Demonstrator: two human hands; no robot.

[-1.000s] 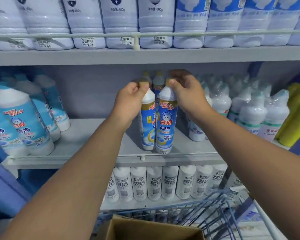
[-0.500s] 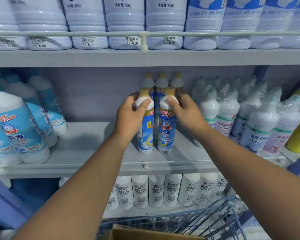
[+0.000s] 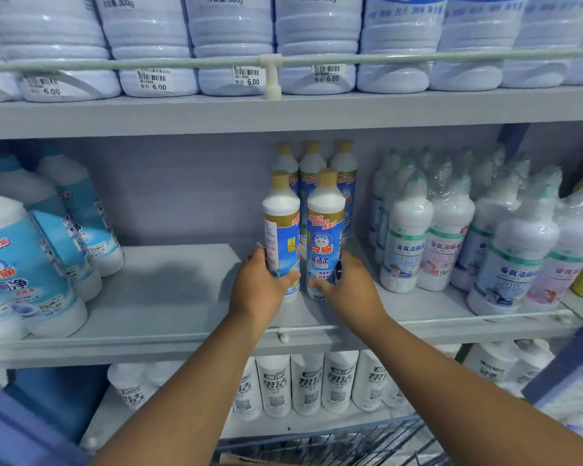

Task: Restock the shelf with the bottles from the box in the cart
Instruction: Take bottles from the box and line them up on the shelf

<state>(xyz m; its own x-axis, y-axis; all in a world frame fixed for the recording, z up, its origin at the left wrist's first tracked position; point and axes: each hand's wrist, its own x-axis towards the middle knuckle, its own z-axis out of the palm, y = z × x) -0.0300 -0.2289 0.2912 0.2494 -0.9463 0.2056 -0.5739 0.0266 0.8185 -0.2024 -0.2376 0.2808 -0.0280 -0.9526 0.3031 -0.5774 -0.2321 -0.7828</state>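
Note:
Two tall white bottles with gold caps and blue labels stand upright side by side on the middle shelf (image 3: 169,297). My left hand (image 3: 261,287) grips the lower part of the left bottle (image 3: 281,227). My right hand (image 3: 349,287) grips the lower part of the right bottle (image 3: 325,230). Three more bottles of the same kind (image 3: 313,163) stand in a row right behind them. The cart (image 3: 344,442) shows as blue wire at the bottom edge, with only a sliver of the cardboard box (image 3: 236,461) in view.
Large blue-labelled bottles (image 3: 41,257) fill the shelf's left end; shrink-wrapped white bottles (image 3: 451,230) crowd its right. A thin rail (image 3: 418,322) runs along the shelf's front edge. Big white jugs (image 3: 229,45) sit on the shelf above, white bottles (image 3: 310,385) below.
Both hands slid down from the bottle tops to their lower bodies. The two bottles now stand further back, close to the rear row. The view tilted up, hiding most of the box.

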